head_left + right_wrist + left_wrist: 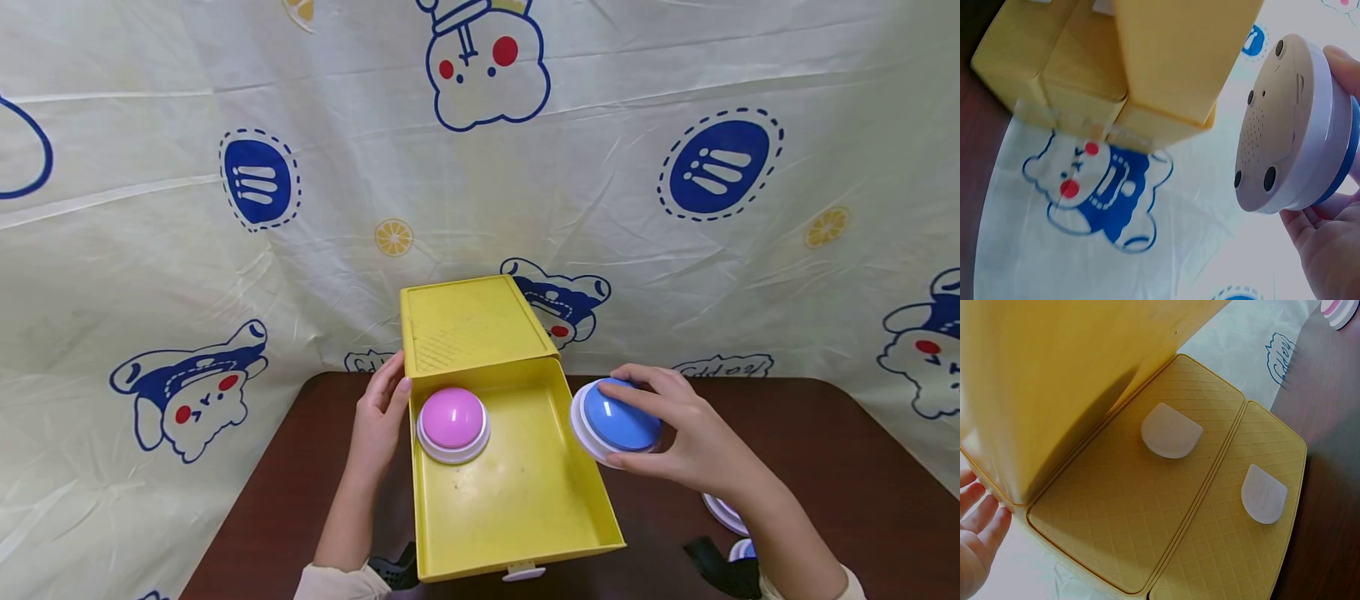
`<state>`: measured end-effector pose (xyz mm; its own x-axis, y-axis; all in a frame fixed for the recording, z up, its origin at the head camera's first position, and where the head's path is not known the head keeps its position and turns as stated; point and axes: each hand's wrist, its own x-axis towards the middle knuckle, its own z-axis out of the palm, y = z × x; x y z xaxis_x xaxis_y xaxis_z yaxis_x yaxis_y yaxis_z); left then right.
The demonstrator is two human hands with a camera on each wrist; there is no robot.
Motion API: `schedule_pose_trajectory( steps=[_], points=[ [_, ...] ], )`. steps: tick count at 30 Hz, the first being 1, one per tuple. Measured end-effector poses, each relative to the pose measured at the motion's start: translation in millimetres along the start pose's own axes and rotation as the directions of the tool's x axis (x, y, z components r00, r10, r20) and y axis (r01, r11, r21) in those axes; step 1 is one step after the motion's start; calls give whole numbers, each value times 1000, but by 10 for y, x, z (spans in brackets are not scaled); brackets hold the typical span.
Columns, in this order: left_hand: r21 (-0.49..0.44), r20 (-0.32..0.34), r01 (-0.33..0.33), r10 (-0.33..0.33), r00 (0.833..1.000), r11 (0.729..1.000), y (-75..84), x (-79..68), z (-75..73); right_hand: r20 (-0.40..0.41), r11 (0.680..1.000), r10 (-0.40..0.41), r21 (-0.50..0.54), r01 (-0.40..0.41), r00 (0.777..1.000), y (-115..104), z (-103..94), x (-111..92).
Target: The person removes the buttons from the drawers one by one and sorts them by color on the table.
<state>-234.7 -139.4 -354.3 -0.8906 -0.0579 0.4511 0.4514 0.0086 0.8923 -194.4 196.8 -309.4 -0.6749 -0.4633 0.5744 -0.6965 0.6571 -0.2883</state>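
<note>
A yellow drawer cabinet [476,321] stands on the table with its top drawer [517,500] pulled out. Inside, a pink buzzer button [452,421] on a white base sits at the back left. My right hand [682,425] grips a blue buzzer button [622,417], thumb and fingers around its rim, beside the drawer's right wall. In the right wrist view, the blue button's white underside [1266,125] shows speaker holes and dark feet. My left hand [382,417] rests with fingertips at the cabinet's left side, where drawer and top meet.
Partly hidden by the right forearm, a white-based button [723,514] and another with some blue [742,550] lie on the dark table [795,433]. Lower drawer fronts with white knobs [1171,431] show below the pulled-out drawer. A printed white cloth [480,183] hangs behind.
</note>
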Motion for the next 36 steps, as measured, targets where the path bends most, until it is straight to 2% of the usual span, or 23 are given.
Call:
schedule_pose_trajectory(
  steps=[9,18,23,28,31,34,36],
  points=[
    [-2,-3,-14,14,1000,1000,-255,44,-53,-45,992,99,-80,-102,994,192,-132,-322],
    [2,-4,-36,36,999,999,-285,51,-54,-90,967,222,-111,-231,971,419,-233,-714],
    [-3,-1,-34,34,999,999,-276,58,-51,-91,931,333,-127,-342,939,575,-282,-961],
    [0,-1,-37,37,999,999,-274,60,-54,-38,863,473,-180,-472,880,711,-304,-1215],
    [-9,5,-31,31,999,999,-264,61,-57,-31,831,521,-208,-516,853,787,-315,-1356],
    [-17,7,-3,3,1000,1000,-153,38,-37,-66,815,531,-233,-530,845,876,-323,-1489],
    [-22,10,12,-12,1000,1000,-101,28,-29,-86,792,553,-254,-555,829,943,-321,-1583]
  ],
)
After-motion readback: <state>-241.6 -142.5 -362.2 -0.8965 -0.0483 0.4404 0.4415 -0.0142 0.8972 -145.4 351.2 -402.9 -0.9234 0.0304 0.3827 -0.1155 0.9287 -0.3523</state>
